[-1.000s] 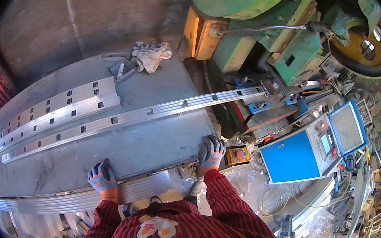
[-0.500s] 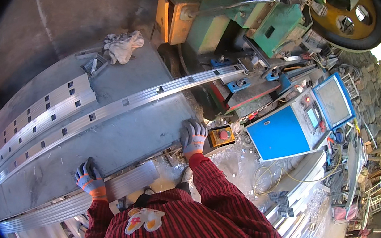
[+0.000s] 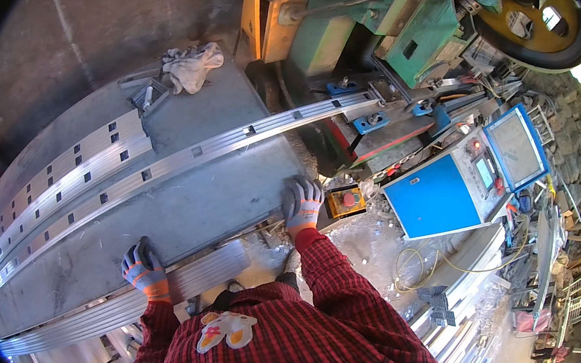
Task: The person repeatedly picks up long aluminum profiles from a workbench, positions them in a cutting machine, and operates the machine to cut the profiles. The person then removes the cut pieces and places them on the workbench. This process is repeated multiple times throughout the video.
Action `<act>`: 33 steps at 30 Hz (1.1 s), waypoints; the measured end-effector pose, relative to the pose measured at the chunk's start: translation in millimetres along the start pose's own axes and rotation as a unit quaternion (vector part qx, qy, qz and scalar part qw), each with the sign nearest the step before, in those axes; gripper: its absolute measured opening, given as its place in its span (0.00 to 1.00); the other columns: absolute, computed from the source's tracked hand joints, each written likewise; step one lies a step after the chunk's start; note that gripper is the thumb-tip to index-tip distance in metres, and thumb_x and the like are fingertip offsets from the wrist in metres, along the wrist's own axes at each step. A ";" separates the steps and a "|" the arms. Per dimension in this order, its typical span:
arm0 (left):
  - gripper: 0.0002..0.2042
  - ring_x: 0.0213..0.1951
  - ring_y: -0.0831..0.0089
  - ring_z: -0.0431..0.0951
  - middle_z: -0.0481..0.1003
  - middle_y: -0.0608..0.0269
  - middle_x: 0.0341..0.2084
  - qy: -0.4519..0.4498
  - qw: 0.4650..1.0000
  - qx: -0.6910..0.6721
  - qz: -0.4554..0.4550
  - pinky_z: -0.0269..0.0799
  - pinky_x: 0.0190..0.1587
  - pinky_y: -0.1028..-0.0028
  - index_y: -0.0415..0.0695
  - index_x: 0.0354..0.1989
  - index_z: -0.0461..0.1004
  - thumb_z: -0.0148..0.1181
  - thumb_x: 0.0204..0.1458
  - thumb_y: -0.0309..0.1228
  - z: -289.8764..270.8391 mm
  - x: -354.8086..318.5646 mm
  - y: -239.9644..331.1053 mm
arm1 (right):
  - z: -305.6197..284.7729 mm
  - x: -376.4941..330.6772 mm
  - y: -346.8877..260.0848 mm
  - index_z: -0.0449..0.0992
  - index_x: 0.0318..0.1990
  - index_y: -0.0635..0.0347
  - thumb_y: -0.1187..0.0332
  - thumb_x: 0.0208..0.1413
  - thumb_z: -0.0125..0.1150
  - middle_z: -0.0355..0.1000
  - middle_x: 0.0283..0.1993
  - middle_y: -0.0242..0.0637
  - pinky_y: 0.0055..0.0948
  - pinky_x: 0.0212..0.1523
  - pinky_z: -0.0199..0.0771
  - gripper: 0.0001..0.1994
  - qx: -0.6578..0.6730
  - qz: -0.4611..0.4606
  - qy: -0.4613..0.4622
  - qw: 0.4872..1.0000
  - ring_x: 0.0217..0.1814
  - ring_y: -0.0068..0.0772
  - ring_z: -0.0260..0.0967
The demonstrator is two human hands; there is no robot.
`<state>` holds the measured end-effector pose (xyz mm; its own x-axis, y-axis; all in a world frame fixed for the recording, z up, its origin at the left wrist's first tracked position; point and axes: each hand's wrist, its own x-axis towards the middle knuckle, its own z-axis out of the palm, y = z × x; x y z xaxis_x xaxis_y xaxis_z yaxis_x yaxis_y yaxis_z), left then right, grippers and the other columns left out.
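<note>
Both my hands wear grey work gloves with orange bands. My left hand (image 3: pixel 144 270) lies on the near edge of the metal-topped table (image 3: pixel 177 222), fingers spread, holding nothing. Farther right, my right hand (image 3: pixel 303 206) rests at the table's right corner with its fingers stretched out, just left of a yellow control box (image 3: pixel 346 201) with a red button. Beyond the hands, a long aluminium profile (image 3: pixel 172 164) with square holes runs across the table, its right end in the green press (image 3: pixel 325 46). Neither hand touches it.
More punched profiles (image 3: pixel 94 165) lie at the table's left. Behind them is a crumpled grey cloth (image 3: pixel 192 68). A blue-and-white control cabinet (image 3: pixel 434 193) with its lid raised stands on the right, a yellow hose (image 3: pixel 414 269) below it. Lengths of aluminium (image 3: pixel 211 267) sit beside the table's near edge.
The whole view has shifted slightly, with most things a little farther right in it. Both hands remain on the table, and the long profile shows no clear movement.
</note>
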<state>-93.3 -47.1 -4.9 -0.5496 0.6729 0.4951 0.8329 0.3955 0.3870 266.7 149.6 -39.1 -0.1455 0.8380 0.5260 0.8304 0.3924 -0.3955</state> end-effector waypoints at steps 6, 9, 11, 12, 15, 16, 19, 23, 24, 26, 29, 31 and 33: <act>0.16 0.49 0.55 0.75 0.77 0.62 0.47 0.003 1.000 0.008 0.008 0.66 0.55 0.57 0.55 0.48 0.80 0.60 0.49 0.30 -2.5 -1.0 -0.1 | -4.2 4.0 -8.8 0.73 0.57 0.48 0.61 0.57 0.57 0.66 0.61 0.38 0.51 0.69 0.48 0.19 -0.011 -0.014 0.028 0.999 0.66 0.50 0.57; 0.15 0.48 0.55 0.75 0.78 0.61 0.45 0.005 1.000 0.001 0.015 0.66 0.54 0.57 0.53 0.47 0.80 0.60 0.50 0.29 -0.1 -0.3 1.9 | -7.4 3.9 -8.7 0.72 0.58 0.48 0.62 0.57 0.58 0.66 0.61 0.38 0.51 0.69 0.48 0.20 -0.001 -0.017 0.034 0.999 0.66 0.50 0.57; 0.14 0.47 0.55 0.75 0.78 0.61 0.44 0.006 1.000 -0.003 0.016 0.65 0.54 0.57 0.53 0.46 0.80 0.61 0.49 0.29 2.7 -0.7 1.8 | -7.3 2.6 -6.5 0.72 0.58 0.48 0.62 0.57 0.58 0.66 0.61 0.38 0.51 0.69 0.48 0.20 0.000 -0.017 0.035 0.999 0.66 0.50 0.57; 0.15 0.47 0.55 0.75 0.78 0.61 0.44 0.012 1.000 -0.001 0.011 0.65 0.54 0.57 0.53 0.47 0.80 0.61 0.49 0.29 -0.8 -1.9 -1.1 | -3.8 4.1 -8.7 0.72 0.58 0.48 0.62 0.57 0.58 0.66 0.61 0.38 0.51 0.69 0.49 0.20 0.002 -0.023 0.034 0.999 0.66 0.50 0.57; 0.15 0.47 0.55 0.75 0.78 0.61 0.44 0.013 1.000 -0.003 0.014 0.65 0.55 0.57 0.53 0.47 0.80 0.61 0.49 0.29 -0.9 -0.5 3.2 | -4.4 3.4 -6.0 0.72 0.58 0.48 0.62 0.57 0.59 0.65 0.61 0.38 0.51 0.69 0.49 0.20 -0.006 -0.019 0.032 0.999 0.66 0.50 0.57; 0.15 0.47 0.55 0.75 0.78 0.60 0.44 0.015 1.000 -0.003 0.015 0.66 0.54 0.57 0.53 0.46 0.80 0.61 0.49 0.29 -1.9 -0.4 4.2 | -4.3 3.7 -6.4 0.72 0.58 0.48 0.62 0.57 0.59 0.65 0.61 0.38 0.51 0.69 0.49 0.20 -0.007 -0.019 0.032 0.999 0.66 0.50 0.57; 0.15 0.46 0.55 0.75 0.78 0.60 0.44 0.018 1.000 -0.009 0.017 0.66 0.54 0.57 0.53 0.46 0.80 0.61 0.49 0.29 -1.6 -0.2 1.3 | 0.7 2.0 -4.2 0.72 0.57 0.48 0.61 0.56 0.60 0.66 0.61 0.38 0.50 0.68 0.49 0.20 -0.016 -0.020 0.031 0.999 0.66 0.49 0.57; 0.14 0.46 0.55 0.76 0.78 0.60 0.44 0.023 1.000 -0.003 0.019 0.67 0.53 0.57 0.52 0.45 0.81 0.60 0.49 0.29 -2.0 1.0 1.5 | 3.1 1.7 -5.7 0.72 0.57 0.48 0.61 0.56 0.60 0.65 0.61 0.38 0.51 0.69 0.49 0.20 -0.004 -0.021 0.041 0.999 0.66 0.49 0.57; 0.14 0.46 0.55 0.76 0.78 0.60 0.44 0.024 0.999 0.007 0.021 0.67 0.53 0.58 0.52 0.46 0.80 0.60 0.49 0.29 -2.1 1.2 0.8 | 3.1 2.0 -6.9 0.72 0.57 0.48 0.61 0.56 0.59 0.65 0.61 0.38 0.51 0.69 0.49 0.20 -0.001 -0.020 0.043 0.999 0.66 0.49 0.57; 0.13 0.46 0.55 0.76 0.78 0.59 0.44 0.025 0.999 0.006 0.026 0.68 0.52 0.58 0.51 0.45 0.80 0.60 0.50 0.29 -0.9 2.1 2.8 | -1.2 2.3 -6.5 0.72 0.57 0.49 0.62 0.55 0.59 0.65 0.61 0.39 0.51 0.69 0.48 0.21 0.002 -0.019 0.040 0.999 0.66 0.50 0.57; 0.12 0.45 0.55 0.77 0.79 0.59 0.42 0.023 0.999 -0.017 0.025 0.69 0.51 0.59 0.49 0.45 0.81 0.61 0.51 0.30 0.8 3.0 7.0 | -5.7 -2.3 0.1 0.71 0.57 0.52 0.64 0.50 0.59 0.64 0.61 0.44 0.52 0.68 0.49 0.23 -0.013 -0.007 0.034 0.999 0.65 0.53 0.57; 0.12 0.45 0.56 0.77 0.79 0.58 0.41 0.011 0.999 -0.033 0.015 0.71 0.50 0.60 0.48 0.45 0.81 0.61 0.52 0.31 3.8 2.1 0.4 | 4.5 -6.7 7.2 0.69 0.60 0.54 0.65 0.43 0.64 0.59 0.65 0.48 0.58 0.70 0.46 0.31 0.026 0.019 -0.013 0.999 0.69 0.56 0.52; 0.10 0.42 0.58 0.80 0.81 0.61 0.38 0.039 0.997 0.022 0.061 0.74 0.47 0.61 0.51 0.45 0.82 0.61 0.56 0.31 3.3 1.0 -6.3 | 4.1 -2.8 1.1 0.69 0.60 0.55 0.64 0.45 0.63 0.60 0.65 0.47 0.56 0.70 0.48 0.30 0.006 0.015 -0.031 0.999 0.69 0.56 0.53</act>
<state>-98.8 -46.8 -9.4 -0.4456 0.6685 0.5955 0.8952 0.3412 0.2869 265.8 149.3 -44.1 -0.1536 0.8708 0.4670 0.8285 0.3711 -0.4194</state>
